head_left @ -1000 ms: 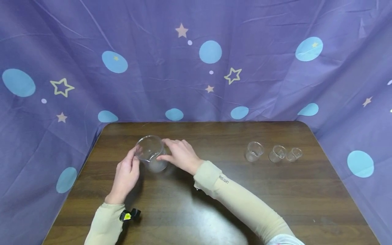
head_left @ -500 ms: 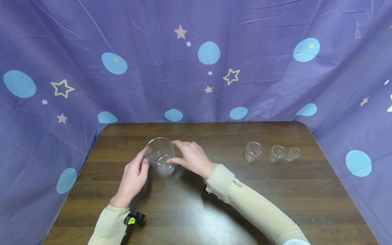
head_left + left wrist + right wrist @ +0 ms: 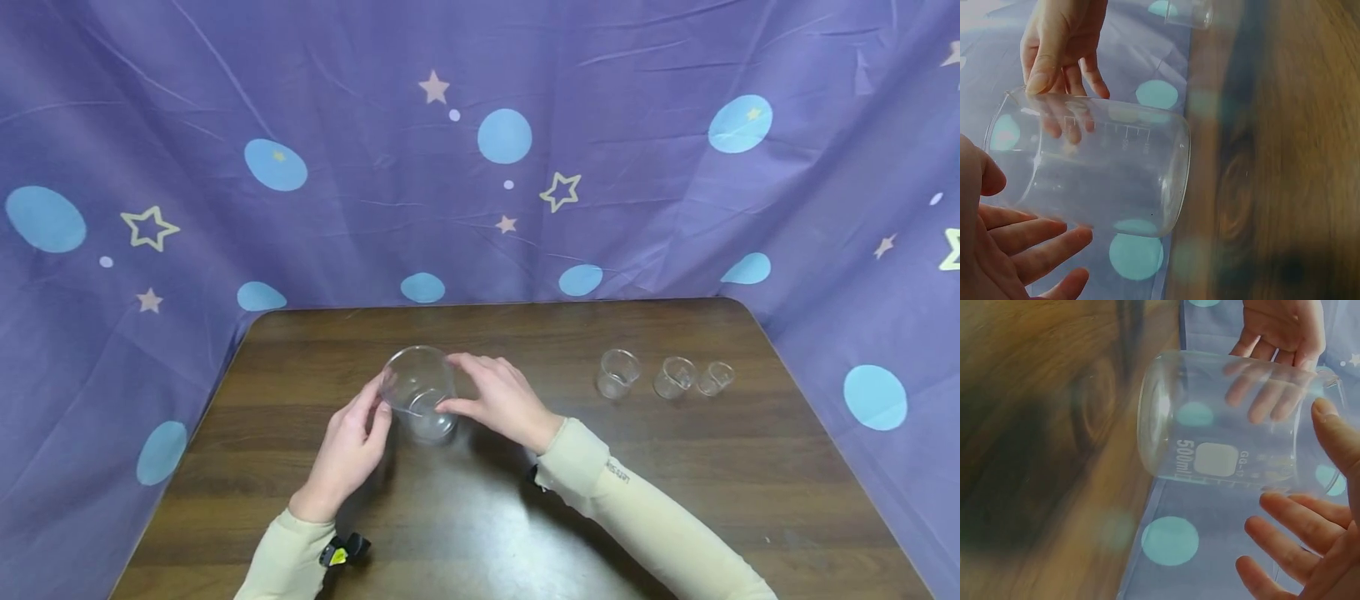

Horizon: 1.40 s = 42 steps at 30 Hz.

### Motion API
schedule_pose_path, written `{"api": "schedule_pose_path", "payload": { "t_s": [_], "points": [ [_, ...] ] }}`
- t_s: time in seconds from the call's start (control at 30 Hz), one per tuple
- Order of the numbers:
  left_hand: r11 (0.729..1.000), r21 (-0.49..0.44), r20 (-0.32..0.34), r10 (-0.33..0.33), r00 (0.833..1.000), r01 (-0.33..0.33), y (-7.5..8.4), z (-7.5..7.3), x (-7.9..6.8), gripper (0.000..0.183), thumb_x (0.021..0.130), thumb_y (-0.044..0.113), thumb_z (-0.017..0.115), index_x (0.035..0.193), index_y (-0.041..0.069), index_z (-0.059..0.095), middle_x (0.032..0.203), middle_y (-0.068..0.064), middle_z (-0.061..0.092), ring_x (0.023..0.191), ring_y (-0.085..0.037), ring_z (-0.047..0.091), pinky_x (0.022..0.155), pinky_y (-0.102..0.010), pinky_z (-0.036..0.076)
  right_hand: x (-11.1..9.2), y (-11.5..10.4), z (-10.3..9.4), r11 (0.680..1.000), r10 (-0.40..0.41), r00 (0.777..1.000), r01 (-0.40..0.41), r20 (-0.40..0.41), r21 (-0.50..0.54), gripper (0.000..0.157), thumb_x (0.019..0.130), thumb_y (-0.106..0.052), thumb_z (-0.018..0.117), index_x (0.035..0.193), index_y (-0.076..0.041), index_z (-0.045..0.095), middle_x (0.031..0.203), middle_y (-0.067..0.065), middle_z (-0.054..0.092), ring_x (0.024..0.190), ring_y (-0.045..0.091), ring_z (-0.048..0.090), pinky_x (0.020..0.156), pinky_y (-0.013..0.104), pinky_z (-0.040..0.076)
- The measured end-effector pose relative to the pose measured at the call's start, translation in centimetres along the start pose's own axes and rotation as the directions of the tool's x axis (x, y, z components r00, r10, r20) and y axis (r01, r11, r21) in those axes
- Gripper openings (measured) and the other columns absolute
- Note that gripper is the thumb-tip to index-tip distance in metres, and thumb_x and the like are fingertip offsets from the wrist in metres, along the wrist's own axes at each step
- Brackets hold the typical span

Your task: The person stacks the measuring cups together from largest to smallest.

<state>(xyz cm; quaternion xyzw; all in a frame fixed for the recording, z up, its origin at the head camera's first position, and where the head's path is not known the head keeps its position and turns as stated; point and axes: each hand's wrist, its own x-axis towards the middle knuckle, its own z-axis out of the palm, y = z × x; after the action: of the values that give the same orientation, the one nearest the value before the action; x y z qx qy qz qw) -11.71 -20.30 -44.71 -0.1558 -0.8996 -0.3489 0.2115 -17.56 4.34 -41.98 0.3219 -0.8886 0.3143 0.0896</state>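
Note:
A large clear glass beaker [image 3: 418, 385] is held between both hands near its rim, left of the table's middle. White graduation marks and "500ml" [image 3: 1184, 458] show on its wall in the right wrist view. My left hand [image 3: 348, 454] grips the beaker's left side, thumb toward me and fingers along the glass. On the opposite side my right hand [image 3: 506, 402] holds it with the thumb near the front rim and the fingers behind. The beaker's base seems raised a little above the table, where a blurred reflection [image 3: 1238, 181] lies. No contents are visible inside.
Three smaller glass beakers stand in a row on the right: a larger one [image 3: 618, 375], a middle one [image 3: 674, 379] and the smallest [image 3: 716, 379]. The brown wooden table [image 3: 465, 533] ends at a purple curtain [image 3: 360, 217] at the back and sides.
Both hands have carried the large beaker to the right and slightly toward me, keeping their hold. The small beakers keep their places; the head view has shifted slightly.

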Motion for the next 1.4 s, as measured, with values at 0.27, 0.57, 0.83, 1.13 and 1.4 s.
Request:
{"api": "schedule_pose_path", "payload": {
  "t_s": [0.27,0.57,0.83,1.13,1.4],
  "points": [
    [1.000,0.013,0.024,0.012,1.000,-0.012,1.3,1.3,-0.3,0.049,0.098,0.005,0.061,0.147,0.003,0.056,0.139,-0.014,0.067,0.114,-0.037,0.070,0.095,-0.060,0.053,-1.9,1.3,-1.0,0.999,0.044,0.999,-0.044,0.013,0.010,0.069,0.083,-0.048,0.085,0.138,-0.013,0.064,0.133,0.004,0.071,0.117,0.024,0.067,0.098,0.046,0.053],
    [0.999,-0.019,0.078,0.031,0.996,-0.030,2.5,2.5,-0.2,0.055,0.095,0.013,0.069,0.148,0.004,0.056,0.135,-0.015,0.069,0.114,-0.035,0.069,0.096,-0.061,0.053,-3.9,2.5,-2.0,0.998,0.041,0.999,-0.041,-0.007,0.046,0.069,0.083,-0.043,0.086,0.139,-0.010,0.063,0.135,0.005,0.069,0.118,0.027,0.066,0.099,0.050,0.053],
    [0.998,-0.062,0.124,0.033,0.992,-0.025,3.4,3.3,-0.2,0.062,0.093,0.019,0.075,0.149,0.005,0.054,0.142,-0.012,0.065,0.119,-0.032,0.068,0.100,-0.060,0.050,-5.5,3.1,-3.0,0.997,0.054,0.998,-0.053,-0.028,0.047,0.068,0.083,-0.040,0.087,0.139,-0.011,0.063,0.135,0.004,0.069,0.118,0.030,0.066,0.100,0.052,0.052],
    [0.990,-0.136,0.140,0.045,0.989,-0.026,4.3,4.6,0.1,0.069,0.088,0.029,0.085,0.147,0.009,0.056,0.135,-0.011,0.068,0.117,-0.028,0.068,0.099,-0.058,0.052,-7.1,3.8,-3.8,0.998,0.056,0.998,-0.055,-0.021,0.026,0.068,0.082,-0.039,0.088,0.137,-0.008,0.062,0.133,0.006,0.069,0.116,0.030,0.066,0.098,0.051,0.052],
    [0.957,-0.290,0.143,0.066,0.987,-0.022,4.5,5.9,0.3,0.072,0.083,0.020,0.090,0.144,0.004,0.056,0.135,-0.015,0.067,0.116,-0.032,0.068,0.101,-0.051,0.053,-8.2,4.0,-3.9,0.998,0.054,0.998,-0.054,-0.024,0.020,0.068,0.083,-0.039,0.087,0.138,-0.007,0.062,0.134,0.007,0.069,0.117,0.030,0.066,0.099,0.052,0.053]
  ]
}}
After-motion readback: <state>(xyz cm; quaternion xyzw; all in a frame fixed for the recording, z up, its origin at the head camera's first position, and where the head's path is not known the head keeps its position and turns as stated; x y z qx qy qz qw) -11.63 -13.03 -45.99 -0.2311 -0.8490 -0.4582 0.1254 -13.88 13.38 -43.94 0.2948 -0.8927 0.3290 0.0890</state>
